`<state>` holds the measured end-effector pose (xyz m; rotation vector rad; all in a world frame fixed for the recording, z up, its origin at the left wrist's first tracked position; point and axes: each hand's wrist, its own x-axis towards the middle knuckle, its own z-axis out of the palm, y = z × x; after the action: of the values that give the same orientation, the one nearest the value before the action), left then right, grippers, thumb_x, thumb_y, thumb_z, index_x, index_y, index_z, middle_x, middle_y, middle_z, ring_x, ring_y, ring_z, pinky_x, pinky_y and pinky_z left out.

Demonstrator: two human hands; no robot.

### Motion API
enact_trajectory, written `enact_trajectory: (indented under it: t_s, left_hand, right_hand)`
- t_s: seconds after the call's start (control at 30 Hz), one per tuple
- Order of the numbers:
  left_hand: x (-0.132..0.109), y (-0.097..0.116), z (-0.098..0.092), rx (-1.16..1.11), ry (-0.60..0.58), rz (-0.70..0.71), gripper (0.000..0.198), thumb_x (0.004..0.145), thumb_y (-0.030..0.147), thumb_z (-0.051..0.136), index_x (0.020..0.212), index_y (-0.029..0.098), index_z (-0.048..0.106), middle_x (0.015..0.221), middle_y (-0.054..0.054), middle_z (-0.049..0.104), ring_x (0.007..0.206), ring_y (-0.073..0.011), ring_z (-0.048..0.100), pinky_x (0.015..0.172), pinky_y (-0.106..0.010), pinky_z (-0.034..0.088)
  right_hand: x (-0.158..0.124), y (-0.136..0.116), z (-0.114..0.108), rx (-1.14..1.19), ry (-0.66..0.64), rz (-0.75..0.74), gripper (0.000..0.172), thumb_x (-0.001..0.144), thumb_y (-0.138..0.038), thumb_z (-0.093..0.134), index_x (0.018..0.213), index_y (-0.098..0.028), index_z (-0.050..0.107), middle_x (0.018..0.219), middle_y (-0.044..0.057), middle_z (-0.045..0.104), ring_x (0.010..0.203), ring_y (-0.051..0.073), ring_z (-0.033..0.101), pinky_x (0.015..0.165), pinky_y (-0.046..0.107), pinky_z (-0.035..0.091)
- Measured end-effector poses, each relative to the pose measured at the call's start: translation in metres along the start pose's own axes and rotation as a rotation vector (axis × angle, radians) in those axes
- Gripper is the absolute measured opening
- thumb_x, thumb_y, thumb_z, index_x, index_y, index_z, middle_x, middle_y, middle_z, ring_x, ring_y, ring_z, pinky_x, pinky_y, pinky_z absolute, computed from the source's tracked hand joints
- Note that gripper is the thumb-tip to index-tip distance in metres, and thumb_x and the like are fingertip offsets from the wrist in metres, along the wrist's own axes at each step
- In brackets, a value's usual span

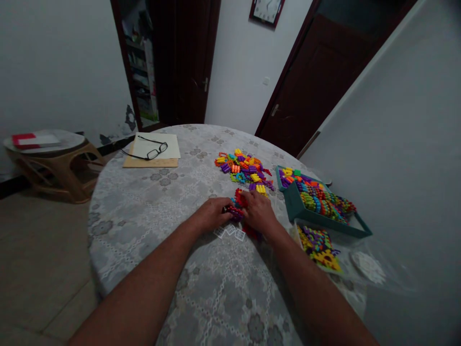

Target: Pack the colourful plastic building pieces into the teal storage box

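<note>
Both hands meet over the table, fingers closed around small plastic building pieces. My left hand (213, 213) grips a dark purple-red building piece (236, 213) from its left side. On the other side, my right hand (258, 209) holds a red building piece (239, 197) between thumb and fingers. The two pieces touch or overlap; whether they are joined I cannot tell. Three white grid pieces (230, 230) lie flat just below the hands. Another red piece (252, 232) is partly hidden under my right wrist. Beyond the hands is a loose pile of coloured building pieces (245, 168).
At the right stand a green box (326, 222) of sorted pieces and a clear plastic tub (298, 234) with yellow and purple ones. Glasses (153, 154) rest on paper (172, 144) at the far left of the round table (144, 206). A stool (68, 163) stands beyond.
</note>
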<state>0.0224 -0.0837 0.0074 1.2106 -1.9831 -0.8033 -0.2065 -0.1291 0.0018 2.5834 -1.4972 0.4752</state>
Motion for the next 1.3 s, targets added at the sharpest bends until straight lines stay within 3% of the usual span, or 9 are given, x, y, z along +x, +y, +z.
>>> enact_trajectory:
  t_s: [0.17, 0.27, 0.47, 0.67, 1.0, 1.2, 1.3]
  left_hand:
    - [0.000, -0.001, 0.003, 0.000, -0.041, -0.012, 0.013, 0.090, 0.021, 0.073, 0.101, 0.022, 0.080, 0.092, -0.003, 0.078, 0.086, -0.0204, 0.067, 0.079, -0.031, 0.049]
    - [0.001, -0.006, 0.005, 0.023, -0.041, 0.004, 0.012, 0.092, 0.024, 0.073, 0.102, 0.021, 0.080, 0.092, -0.004, 0.077, 0.085, -0.0206, 0.068, 0.080, -0.032, 0.048]
    - [0.001, -0.008, 0.006, 0.011, -0.053, 0.011, 0.017, 0.093, 0.024, 0.072, 0.107, 0.022, 0.081, 0.096, -0.005, 0.077, 0.084, -0.0205, 0.068, 0.081, -0.032, 0.048]
    - [0.001, -0.001, 0.003, 0.027, -0.058, -0.017, 0.016, 0.094, 0.026, 0.073, 0.107, 0.022, 0.081, 0.095, -0.005, 0.078, 0.083, -0.0203, 0.068, 0.081, -0.032, 0.049]
    - [0.001, -0.006, 0.005, -0.005, -0.032, -0.040, 0.017, 0.092, 0.027, 0.074, 0.107, 0.022, 0.080, 0.099, -0.006, 0.080, 0.086, -0.0217, 0.070, 0.083, -0.034, 0.052]
    - [0.000, -0.005, 0.004, -0.001, -0.036, -0.037, 0.025, 0.091, 0.024, 0.074, 0.116, 0.024, 0.077, 0.100, -0.004, 0.080, 0.088, -0.0212, 0.070, 0.083, -0.033, 0.051]
    - [-0.002, -0.005, 0.003, 0.003, -0.024, -0.074, 0.047, 0.089, 0.022, 0.075, 0.135, 0.027, 0.070, 0.102, -0.004, 0.080, 0.090, -0.0221, 0.071, 0.085, -0.034, 0.051]
  right_hand:
    - [-0.024, 0.020, 0.008, 0.159, 0.218, 0.087, 0.050, 0.098, -0.026, 0.060, 0.147, -0.018, 0.061, 0.133, 0.018, 0.068, 0.122, 0.034, 0.066, 0.106, 0.050, 0.056]
    - [-0.028, 0.029, 0.014, 0.244, 0.319, 0.085, 0.052, 0.094, -0.020, 0.057, 0.146, -0.016, 0.059, 0.132, 0.018, 0.068, 0.125, 0.033, 0.064, 0.109, 0.050, 0.056]
    - [-0.032, 0.035, 0.018, 0.320, 0.306, 0.062, 0.038, 0.091, -0.017, 0.061, 0.129, -0.020, 0.065, 0.127, 0.015, 0.068, 0.123, 0.031, 0.063, 0.109, 0.048, 0.055]
    - [-0.035, 0.039, 0.018, 0.361, 0.257, 0.098, 0.028, 0.095, -0.018, 0.060, 0.121, -0.021, 0.068, 0.114, 0.012, 0.072, 0.107, 0.029, 0.068, 0.101, 0.045, 0.057]
    - [-0.034, 0.025, -0.009, 0.441, 0.527, 0.200, 0.027, 0.100, -0.022, 0.054, 0.118, -0.021, 0.073, 0.111, 0.011, 0.077, 0.101, 0.027, 0.071, 0.096, 0.043, 0.058]
    - [-0.036, -0.002, -0.013, 0.561, 0.342, 0.042, 0.025, 0.101, -0.024, 0.059, 0.119, -0.023, 0.076, 0.114, 0.010, 0.080, 0.100, 0.025, 0.075, 0.098, 0.042, 0.060]
    - [-0.036, -0.009, -0.008, 0.600, 0.267, 0.006, 0.028, 0.100, -0.023, 0.060, 0.122, -0.024, 0.076, 0.118, 0.010, 0.080, 0.106, 0.026, 0.075, 0.100, 0.042, 0.060]
